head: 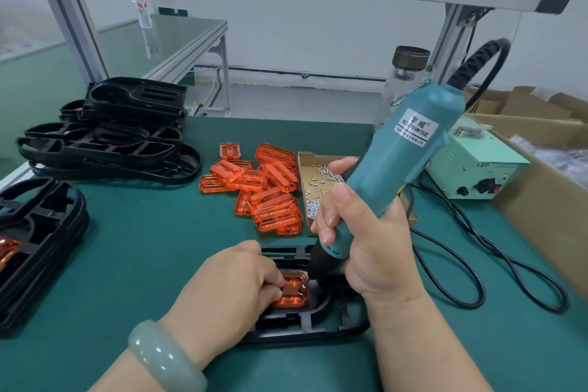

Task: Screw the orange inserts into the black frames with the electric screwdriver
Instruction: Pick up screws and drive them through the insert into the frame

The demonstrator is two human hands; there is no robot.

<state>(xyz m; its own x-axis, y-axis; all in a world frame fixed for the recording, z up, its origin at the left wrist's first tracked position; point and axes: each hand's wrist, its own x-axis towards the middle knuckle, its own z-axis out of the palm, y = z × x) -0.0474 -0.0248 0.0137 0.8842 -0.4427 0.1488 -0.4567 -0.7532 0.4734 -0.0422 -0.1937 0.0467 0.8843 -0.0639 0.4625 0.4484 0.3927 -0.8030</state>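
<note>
Where the left hand grips, the orange insert is hidden.

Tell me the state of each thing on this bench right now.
Left hand: fingers curled, holding the insert down.
Right hand: grips the screwdriver.
Screwdriver: tilted, tip by the insert's corner.
Insert: seated in the frame.
Frame: flat on the table.
Screw box: open.
Spare inserts: heaped loose.
</note>
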